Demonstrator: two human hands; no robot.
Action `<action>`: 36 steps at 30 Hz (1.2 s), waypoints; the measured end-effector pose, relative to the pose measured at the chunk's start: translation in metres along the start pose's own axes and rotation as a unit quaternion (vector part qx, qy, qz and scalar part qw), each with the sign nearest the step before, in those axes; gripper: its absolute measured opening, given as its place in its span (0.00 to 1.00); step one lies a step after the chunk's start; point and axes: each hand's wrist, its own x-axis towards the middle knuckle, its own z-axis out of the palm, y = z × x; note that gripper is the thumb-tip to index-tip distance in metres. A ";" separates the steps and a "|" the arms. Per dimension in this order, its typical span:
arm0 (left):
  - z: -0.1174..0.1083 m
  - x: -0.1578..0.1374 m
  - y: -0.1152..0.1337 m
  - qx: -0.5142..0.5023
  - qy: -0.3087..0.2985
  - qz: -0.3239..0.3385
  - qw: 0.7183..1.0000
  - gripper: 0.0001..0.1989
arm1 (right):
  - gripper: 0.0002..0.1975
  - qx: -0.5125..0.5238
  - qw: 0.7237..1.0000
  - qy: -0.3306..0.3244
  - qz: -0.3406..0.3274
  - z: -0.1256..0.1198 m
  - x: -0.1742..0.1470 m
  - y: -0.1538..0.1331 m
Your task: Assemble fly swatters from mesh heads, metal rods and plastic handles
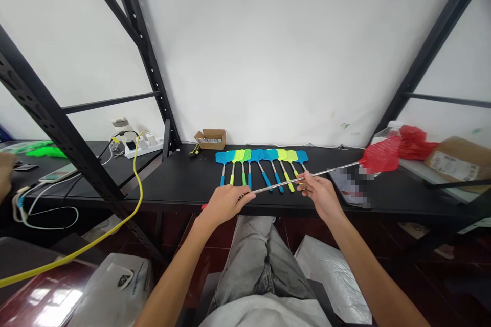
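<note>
A red fly swatter (pixel 380 155) with a long metal rod is held slantwise above the table edge, its red head up at the right. My left hand (pixel 225 202) is closed round the handle end, and a bit of red handle pokes out beyond it. My right hand (pixel 317 192) pinches the metal rod about midway. Behind the rod, several blue, green and yellow fly swatters (pixel 256 155) lie in a row on the black table (pixel 184 179), heads toward the wall and handles toward me. The rod and my right hand partly cover the rightmost handles.
A small open cardboard box (pixel 213 139) stands by the wall. Right of the row lies a phone-like device (pixel 350 188), partly blurred. Farther right are a red plastic bag (pixel 414 143) and a brown package (pixel 458 163). A yellow cable (pixel 140 184) hangs at left, near a power strip (pixel 143 145).
</note>
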 end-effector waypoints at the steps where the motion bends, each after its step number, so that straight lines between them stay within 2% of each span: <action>1: 0.000 0.000 0.000 0.003 0.000 0.000 1.000 0.25 | 0.19 0.002 1.000 -0.004 -0.005 0.002 -0.001 0.000; 8: -0.005 -0.001 0.012 0.003 0.013 0.005 1.000 0.22 | 0.18 -0.022 0.996 -0.089 -0.002 0.022 -0.012 0.013; 14: 0.000 -0.001 0.025 -0.009 0.007 0.036 0.999 0.21 | 0.16 -0.038 0.982 -0.186 0.004 0.039 -0.027 0.023; 17: 0.002 0.000 0.027 -0.014 0.006 0.045 0.999 0.21 | 0.17 -0.042 0.977 -0.209 0.004 0.042 -0.030 0.023; 23: 0.003 0.002 0.024 -0.015 0.000 0.034 0.999 0.24 | 0.17 -0.041 0.979 -0.200 -0.001 0.040 -0.028 0.021; 31: 0.005 0.004 0.018 -0.006 -0.007 0.013 1.000 0.27 | 0.20 -0.053 0.989 -0.135 -0.001 0.041 -0.025 0.015; 36: 0.003 0.004 0.014 -0.017 -0.008 0.013 1.000 0.28 | 0.22 -0.051 0.993 -0.102 -0.006 0.031 -0.020 0.009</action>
